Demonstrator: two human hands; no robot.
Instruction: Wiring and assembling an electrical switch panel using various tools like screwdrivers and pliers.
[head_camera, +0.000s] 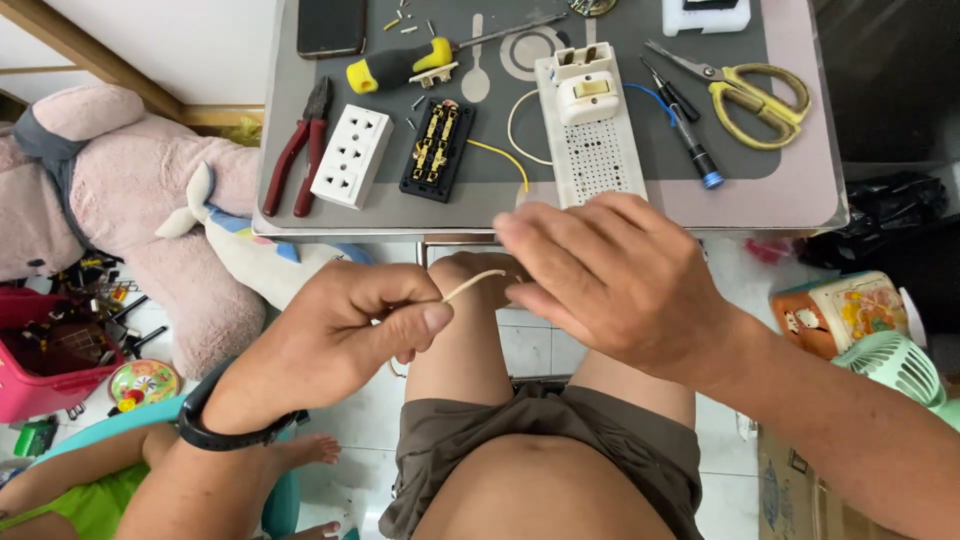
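My left hand pinches a thin pale wire between thumb and forefinger, below the table's near edge and above my knee. My right hand meets the wire's other end, fingers curled around it; that end is hidden under the fingers. On the small table above lie a white perforated board with a switch, a white socket cover, a black socket base with brass contacts and a yellow wire.
Red-handled pliers, a yellow-black screwdriver, yellow scissors, a tester pen, a phone and loose screws lie on the table. A pink plush toy and red bin sit left; a green fan right.
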